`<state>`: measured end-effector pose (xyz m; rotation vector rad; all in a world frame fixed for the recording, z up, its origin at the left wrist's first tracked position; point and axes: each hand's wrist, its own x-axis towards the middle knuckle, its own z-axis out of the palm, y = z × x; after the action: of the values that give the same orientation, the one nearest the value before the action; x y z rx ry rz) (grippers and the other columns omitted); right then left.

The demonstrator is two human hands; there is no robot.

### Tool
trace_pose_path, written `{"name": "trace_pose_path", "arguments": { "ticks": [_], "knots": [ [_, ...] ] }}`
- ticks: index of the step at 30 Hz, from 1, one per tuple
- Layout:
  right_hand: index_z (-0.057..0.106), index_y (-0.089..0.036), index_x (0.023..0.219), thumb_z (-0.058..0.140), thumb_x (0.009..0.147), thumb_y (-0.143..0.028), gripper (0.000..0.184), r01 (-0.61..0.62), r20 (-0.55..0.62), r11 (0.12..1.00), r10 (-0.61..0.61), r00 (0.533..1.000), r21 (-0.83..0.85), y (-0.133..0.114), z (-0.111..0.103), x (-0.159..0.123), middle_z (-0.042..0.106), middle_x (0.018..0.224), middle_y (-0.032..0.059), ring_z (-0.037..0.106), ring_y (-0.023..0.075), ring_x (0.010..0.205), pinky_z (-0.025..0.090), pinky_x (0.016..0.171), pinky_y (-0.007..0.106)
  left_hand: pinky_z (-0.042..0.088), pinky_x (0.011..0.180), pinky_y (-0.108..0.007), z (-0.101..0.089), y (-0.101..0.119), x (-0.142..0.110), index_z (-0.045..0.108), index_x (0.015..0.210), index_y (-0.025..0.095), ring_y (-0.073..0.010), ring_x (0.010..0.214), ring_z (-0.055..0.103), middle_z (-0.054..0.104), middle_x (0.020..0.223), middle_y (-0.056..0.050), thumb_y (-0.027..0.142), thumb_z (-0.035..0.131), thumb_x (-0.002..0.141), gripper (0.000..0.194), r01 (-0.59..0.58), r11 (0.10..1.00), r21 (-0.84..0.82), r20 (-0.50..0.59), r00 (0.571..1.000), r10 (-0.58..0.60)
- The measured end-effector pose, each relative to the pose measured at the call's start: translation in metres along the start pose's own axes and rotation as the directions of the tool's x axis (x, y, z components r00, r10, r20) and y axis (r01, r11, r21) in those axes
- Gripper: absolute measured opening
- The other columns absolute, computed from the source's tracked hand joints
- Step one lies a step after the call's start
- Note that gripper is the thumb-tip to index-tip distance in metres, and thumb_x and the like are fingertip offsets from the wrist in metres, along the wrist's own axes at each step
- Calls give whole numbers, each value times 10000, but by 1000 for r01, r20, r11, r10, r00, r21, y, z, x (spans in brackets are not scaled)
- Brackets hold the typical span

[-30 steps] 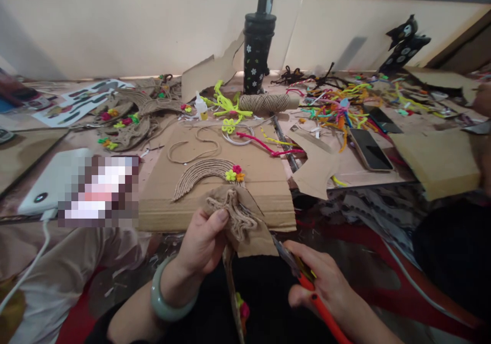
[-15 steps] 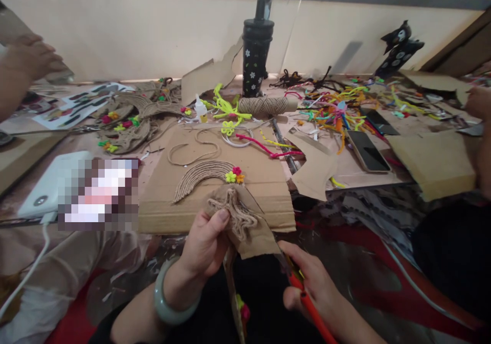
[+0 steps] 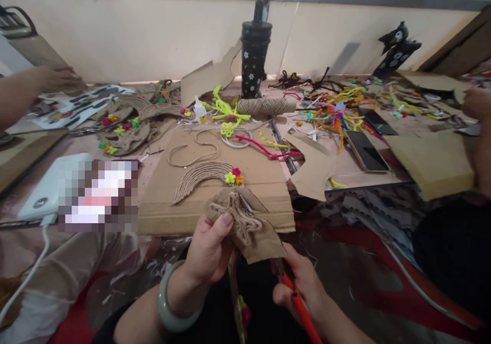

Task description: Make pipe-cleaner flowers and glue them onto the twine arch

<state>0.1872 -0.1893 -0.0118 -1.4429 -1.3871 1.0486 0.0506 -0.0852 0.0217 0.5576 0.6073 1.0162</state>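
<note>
My left hand (image 3: pixel 213 244) pinches a piece of brown cardboard (image 3: pixel 264 244) between thumb and fingers. A star shape of coiled twine (image 3: pixel 240 218) lies on the cardboard's upper face, beside my thumb. My right hand (image 3: pixel 303 280) is closed around scissors (image 3: pixel 297 300) with red handles. The scissors reach the cardboard's right edge, and a bit of blade shows above it beside the star. Much of the blades is hidden by the cardboard. Just beyond, a twine arch (image 3: pixel 203 175) with small pink, yellow and orange flowers (image 3: pixel 235 175) rests on a cardboard sheet (image 3: pixel 157 200).
A ball of twine (image 3: pixel 266 106), a glue bottle (image 3: pixel 200 109) and a black flowered bottle (image 3: pixel 255 57) stand or lie behind. Coloured cords (image 3: pixel 341 111) and a phone (image 3: pixel 367 150) are at right. A white power bank (image 3: pixel 53 185) sits left. Another person's hand (image 3: pixel 53 83) is far left.
My left hand and the cardboard have shifted slightly right, while my right hand and the scissors have moved a little left. The other person's hand at left has moved, showing more of a container.
</note>
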Motion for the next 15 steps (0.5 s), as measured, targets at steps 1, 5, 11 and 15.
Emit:
{"name": "trace_pose_path", "arguments": {
  "ticks": [1,5,11,15],
  "knots": [
    [521,-193,765,460,727,-788,599,-8,-13,1000,8,1000,-6,2,2,-1,463,677,-28,380,96,560,374,480,188,538,872,-340,0,0,0,735,864,197,-221,815,714,750,769,-29,330,791,653,255,2,1000,-4,0,1000,-2],
    [543,-191,802,455,749,-768,586,31,-65,997,-36,997,-77,10,7,-4,428,636,-40,348,90,526,350,449,192,539,870,-354,2,1,1,730,880,193,-228,822,713,755,792,-34,324,797,644,278,-1,1000,-7,-3,1000,1],
    [540,-204,887,468,805,-692,500,118,-92,984,-131,987,-135,18,12,-3,474,662,-32,406,99,535,375,472,194,540,861,-379,1,0,1,712,864,174,-251,846,707,748,775,-47,344,798,643,292,7,1000,23,-11,1000,-7],
    [564,-196,974,423,752,-783,644,110,-93,992,-115,989,-62,17,11,-2,501,721,-17,397,100,546,395,495,212,543,843,-392,-1,-2,0,703,882,162,-259,840,707,742,771,-60,360,781,667,302,60,997,39,43,997,-62]
  ]
}}
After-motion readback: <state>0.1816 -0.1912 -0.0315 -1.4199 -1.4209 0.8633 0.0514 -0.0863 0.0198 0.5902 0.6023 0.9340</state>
